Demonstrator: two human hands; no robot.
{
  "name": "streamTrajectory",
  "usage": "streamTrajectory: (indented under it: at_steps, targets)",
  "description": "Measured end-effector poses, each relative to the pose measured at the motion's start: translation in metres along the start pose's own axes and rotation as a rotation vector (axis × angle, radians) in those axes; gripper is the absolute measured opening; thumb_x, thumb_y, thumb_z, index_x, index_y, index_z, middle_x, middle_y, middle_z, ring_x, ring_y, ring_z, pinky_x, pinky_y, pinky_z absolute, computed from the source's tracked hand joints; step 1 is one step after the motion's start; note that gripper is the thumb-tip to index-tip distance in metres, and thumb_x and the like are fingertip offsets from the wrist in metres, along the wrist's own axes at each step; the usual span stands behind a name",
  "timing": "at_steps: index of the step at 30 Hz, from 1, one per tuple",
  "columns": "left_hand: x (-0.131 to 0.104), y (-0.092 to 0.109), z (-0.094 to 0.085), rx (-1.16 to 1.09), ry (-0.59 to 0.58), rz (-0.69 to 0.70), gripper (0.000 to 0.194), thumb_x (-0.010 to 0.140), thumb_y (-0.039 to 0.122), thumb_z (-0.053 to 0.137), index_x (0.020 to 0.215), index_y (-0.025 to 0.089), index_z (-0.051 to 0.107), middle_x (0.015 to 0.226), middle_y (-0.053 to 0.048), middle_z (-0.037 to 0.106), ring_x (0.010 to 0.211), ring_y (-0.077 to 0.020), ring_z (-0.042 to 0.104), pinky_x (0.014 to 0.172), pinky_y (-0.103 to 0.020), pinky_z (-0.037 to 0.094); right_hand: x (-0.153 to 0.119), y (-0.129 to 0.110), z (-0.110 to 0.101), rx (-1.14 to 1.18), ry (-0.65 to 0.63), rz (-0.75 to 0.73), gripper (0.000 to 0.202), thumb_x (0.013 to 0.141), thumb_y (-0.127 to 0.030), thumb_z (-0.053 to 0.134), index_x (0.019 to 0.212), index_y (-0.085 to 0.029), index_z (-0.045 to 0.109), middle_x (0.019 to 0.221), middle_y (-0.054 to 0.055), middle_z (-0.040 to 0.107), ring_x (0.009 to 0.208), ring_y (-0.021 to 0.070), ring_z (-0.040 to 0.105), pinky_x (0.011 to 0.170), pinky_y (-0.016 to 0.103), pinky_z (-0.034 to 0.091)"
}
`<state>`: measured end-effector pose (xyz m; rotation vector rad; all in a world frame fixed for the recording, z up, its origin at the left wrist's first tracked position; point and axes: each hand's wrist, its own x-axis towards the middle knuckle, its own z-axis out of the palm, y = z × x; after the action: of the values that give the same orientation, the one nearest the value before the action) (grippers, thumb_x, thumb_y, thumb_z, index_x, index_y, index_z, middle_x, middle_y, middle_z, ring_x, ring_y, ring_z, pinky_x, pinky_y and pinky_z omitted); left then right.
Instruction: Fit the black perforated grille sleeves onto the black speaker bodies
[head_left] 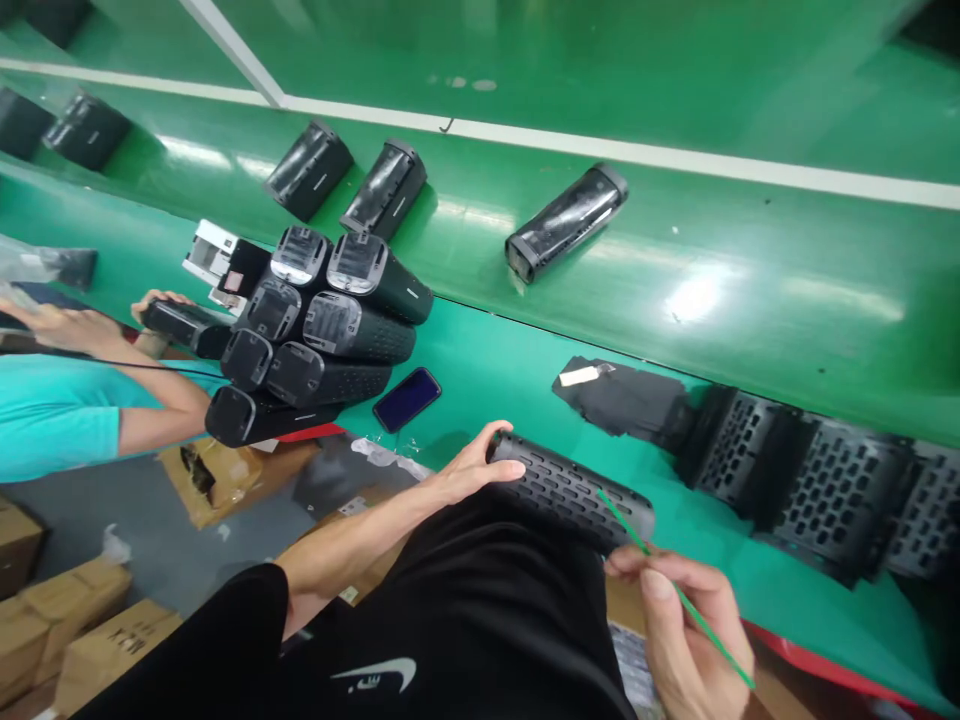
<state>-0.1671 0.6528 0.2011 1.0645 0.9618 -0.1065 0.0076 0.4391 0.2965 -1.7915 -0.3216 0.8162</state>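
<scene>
A black slotted speaker housing [577, 490] lies slanted at the edge of the green bench, close against my body. My left hand [484, 465] grips its left end, thumb over the slotted face and fingers around the far side. In my right hand [686, 610] a thin green stick [701, 620] is pinched between thumb and fingers. The upper tip of that stick is over the slotted face near the right end; whether it touches, I cannot tell. My right fingers are close to the housing's lower right corner.
Stacked black housings [322, 340] stand left, beside a phone [407, 400]. Dark sheets [637, 400] with a white-handled tool [581, 376] lie ahead. Slotted panels [825, 490] stand right. Wrapped units [566, 220] rest on the green conveyor [712, 250]. A co-worker's arm [161, 410] reaches in left.
</scene>
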Motion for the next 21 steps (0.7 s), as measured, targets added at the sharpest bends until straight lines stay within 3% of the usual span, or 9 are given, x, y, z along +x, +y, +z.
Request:
streamTrajectory:
  at_steps: [5, 13, 21]
  targets:
    - [-0.009, -0.001, 0.004, 0.061, -0.026, -0.012, 0.09, 0.074, 0.062, 0.08, 0.149, 0.028, 0.043, 0.116, -0.005, 0.062, 0.107, -0.0261, 0.059, 0.1, -0.04, 0.044, 0.001, 0.01, -0.005, -0.179, -0.136, -0.201, 0.028, 0.101, -0.033, 0.06, 0.123, -0.033, 0.077, 0.099, 0.006, 0.076, 0.082, 0.024, 0.072, 0.079, 0.042, 0.059]
    - [-0.016, -0.001, 0.007, 0.068, -0.022, 0.0, 0.092, 0.073, 0.062, 0.081, 0.149, 0.026, 0.044, 0.117, -0.006, 0.062, 0.109, -0.0272, 0.059, 0.101, -0.041, 0.043, 0.005, 0.021, -0.004, -0.355, -0.188, -0.424, 0.037, 0.097, -0.019, 0.066, 0.127, -0.038, 0.077, 0.107, 0.004, 0.077, 0.09, 0.0219, 0.075, 0.082, 0.034, 0.061]
    - [-0.019, 0.004, 0.008, 0.048, -0.034, 0.015, 0.09, 0.075, 0.059, 0.082, 0.149, 0.026, 0.043, 0.116, -0.005, 0.063, 0.109, -0.027, 0.059, 0.1, -0.04, 0.043, 0.015, 0.02, -0.004, -0.404, -0.234, -0.63, 0.041, 0.097, -0.003, 0.062, 0.129, -0.025, 0.074, 0.107, 0.007, 0.073, 0.093, 0.0168, 0.073, 0.085, 0.026, 0.057]
